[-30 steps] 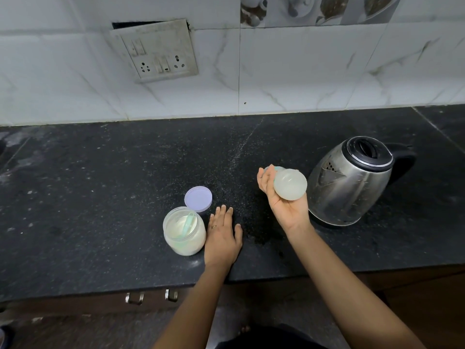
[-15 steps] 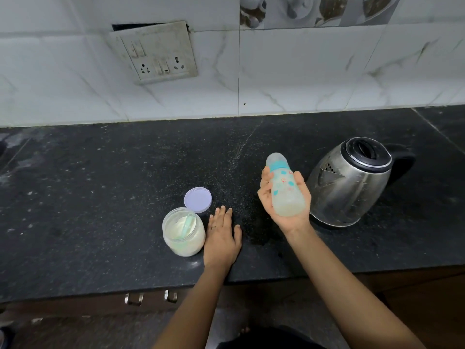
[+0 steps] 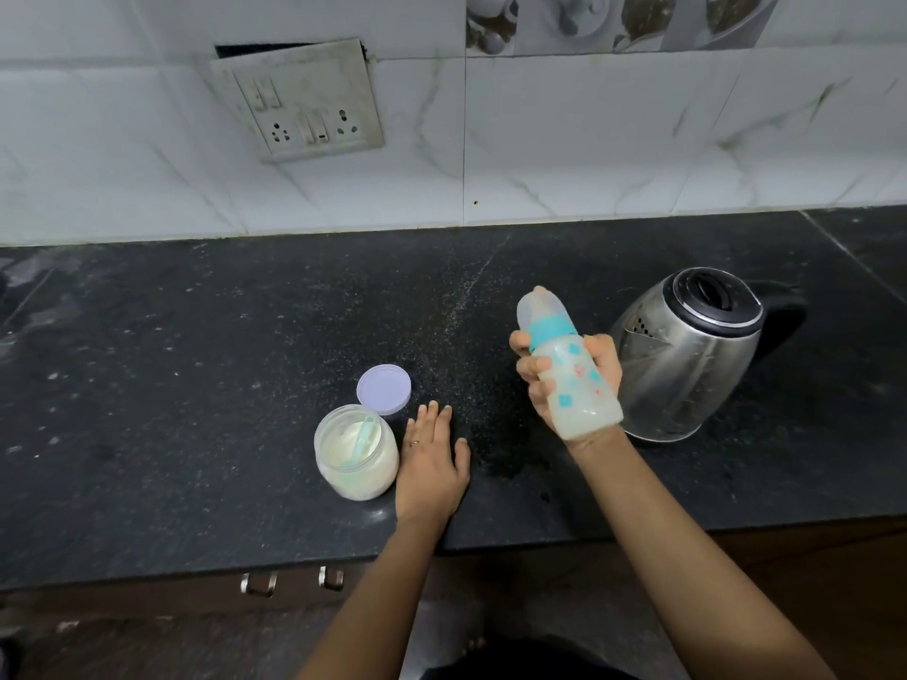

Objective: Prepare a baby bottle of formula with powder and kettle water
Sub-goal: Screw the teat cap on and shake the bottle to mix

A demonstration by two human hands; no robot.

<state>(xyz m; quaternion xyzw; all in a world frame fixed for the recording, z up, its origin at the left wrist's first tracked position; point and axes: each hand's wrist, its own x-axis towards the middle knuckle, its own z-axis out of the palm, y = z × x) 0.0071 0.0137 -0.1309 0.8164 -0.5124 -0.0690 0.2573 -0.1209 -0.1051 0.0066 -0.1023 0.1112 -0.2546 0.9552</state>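
My right hand grips a baby bottle above the black counter, its teal collar and capped teat tilted up and away from me. Milky liquid fills the bottle's lower part. My left hand rests flat on the counter with straight fingers, just right of an open jar of white powder that has a pale green scoop inside. The jar's lilac lid lies flat behind it. A steel kettle with a black lid stands right of the bottle.
The black stone counter runs wall to wall, dusted with spilled powder around the middle. A socket plate hangs loose on the tiled wall behind. Drawer handles show below the counter's front edge.
My right hand has swung the bottle from base-toward-me to nearly upright, teat pointing up and away. My left hand, the jar and the kettle have stayed put.
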